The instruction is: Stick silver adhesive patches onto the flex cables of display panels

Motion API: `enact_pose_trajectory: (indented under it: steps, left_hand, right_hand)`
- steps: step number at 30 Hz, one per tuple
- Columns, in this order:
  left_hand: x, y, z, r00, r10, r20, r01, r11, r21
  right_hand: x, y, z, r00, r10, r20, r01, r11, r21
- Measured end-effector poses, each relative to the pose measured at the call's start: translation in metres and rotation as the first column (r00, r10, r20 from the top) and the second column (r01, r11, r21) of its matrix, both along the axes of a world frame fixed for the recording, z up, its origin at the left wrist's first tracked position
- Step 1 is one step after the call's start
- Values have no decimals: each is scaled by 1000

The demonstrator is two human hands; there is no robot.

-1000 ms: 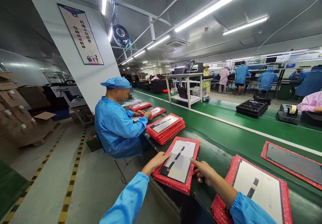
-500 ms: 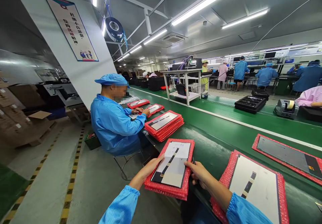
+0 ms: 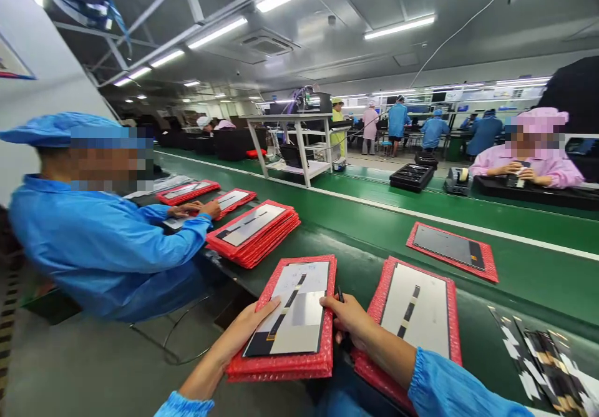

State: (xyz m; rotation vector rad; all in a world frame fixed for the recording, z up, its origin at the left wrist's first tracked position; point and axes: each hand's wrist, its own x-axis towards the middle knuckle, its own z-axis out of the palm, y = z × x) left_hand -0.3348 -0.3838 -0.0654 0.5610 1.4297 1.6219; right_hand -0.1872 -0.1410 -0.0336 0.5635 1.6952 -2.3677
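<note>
Both my hands hold a stack of red bubble-wrap sheets [image 3: 281,369] over the front edge of the green bench. On top of it lies a flat display panel [image 3: 306,336], pale and reflective, with a dark flex strip and handwriting near its far end. My left hand [image 3: 246,326] grips the left side, thumb on the panel. From the right side my right hand [image 3: 349,317] grips the stack, thumb on the panel's edge. A black pen [image 3: 340,293] also sits in that hand. Just right, partly under my forearm, another panel [image 3: 428,298] rests on red bubble wrap.
A taller red bubble-wrap stack [image 3: 262,239] stands at left, beside a co-worker in blue [image 3: 107,236]. Another wrapped panel [image 3: 447,245], loose flex strips [image 3: 543,354], a black tray [image 3: 412,176] and a tape dispenser [image 3: 457,181] are on the right. A person in pink [image 3: 538,155] sits opposite.
The view has swung right, bringing the loose strips and the person in pink into sight. My hands keep their hold on the stack, which now appears slightly further left.
</note>
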Motion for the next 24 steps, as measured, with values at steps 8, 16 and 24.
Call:
enact_pose_trajectory:
  steps: [8,16,24]
  left_hand:
    - [53,101,65,990,28,-141,-35,998,-51]
    - [110,214,66,977,-168,-131,168,986,-14]
    - [137,221,53,932,-250,-262,232,968,-99]
  right_hand:
    - [80,63,40,975,-213,-60,220,961,167]
    - [178,136,44,920,-392,4,368,866,340]
    - [220,142,18,913,-398,86,333,851,406]
